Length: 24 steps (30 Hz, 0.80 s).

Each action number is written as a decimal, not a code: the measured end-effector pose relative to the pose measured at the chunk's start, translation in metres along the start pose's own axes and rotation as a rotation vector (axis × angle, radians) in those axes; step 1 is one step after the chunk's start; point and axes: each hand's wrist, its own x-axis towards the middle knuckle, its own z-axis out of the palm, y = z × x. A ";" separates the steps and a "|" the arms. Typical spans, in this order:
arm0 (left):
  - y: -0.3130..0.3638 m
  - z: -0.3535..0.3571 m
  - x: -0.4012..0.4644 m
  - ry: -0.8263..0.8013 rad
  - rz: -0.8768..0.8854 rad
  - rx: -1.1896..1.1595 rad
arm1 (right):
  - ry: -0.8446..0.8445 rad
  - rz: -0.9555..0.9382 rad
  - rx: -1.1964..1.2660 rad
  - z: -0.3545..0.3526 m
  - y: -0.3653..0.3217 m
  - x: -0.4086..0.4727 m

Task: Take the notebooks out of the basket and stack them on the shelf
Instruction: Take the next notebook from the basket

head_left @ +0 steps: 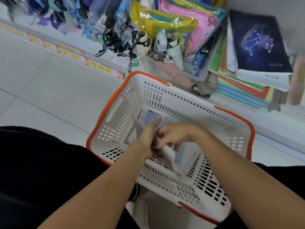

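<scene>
Reaching into the basket (115,111), left hand (146,138) and right hand (173,134) both grip a blurred notebook (168,151).

basket (125,113): white perforated plastic, smooth, orange plastic rim | storage bin (194,75): clear glossy plastic | raincoat packs (165,22): shiny transparent plastic sleeves | constellation notebook (257,43): dark smooth cover, paper page edges | folded umbrellas (161,42): cloth | floor (41,83): pale smooth tile, faint sheen
</scene>
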 end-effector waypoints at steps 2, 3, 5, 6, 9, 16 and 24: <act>0.001 0.000 0.002 0.119 0.072 -0.020 | -0.105 -0.015 0.282 -0.003 0.003 -0.004; 0.000 -0.002 0.000 0.210 0.126 0.041 | -0.003 -0.003 0.384 -0.006 0.017 -0.001; -0.002 -0.005 -0.010 0.388 0.245 0.200 | 0.444 0.088 0.418 -0.014 0.053 0.011; -0.002 -0.007 -0.016 0.496 0.304 0.292 | 0.648 0.163 0.329 -0.014 0.071 0.018; 0.002 -0.014 -0.029 0.699 0.467 0.372 | 0.755 0.230 0.480 -0.002 0.102 0.037; 0.003 -0.030 -0.032 0.770 0.498 0.357 | 0.993 0.194 0.864 0.017 0.116 0.069; -0.005 -0.034 -0.026 0.721 0.385 0.332 | 0.748 0.297 0.927 0.006 0.117 0.066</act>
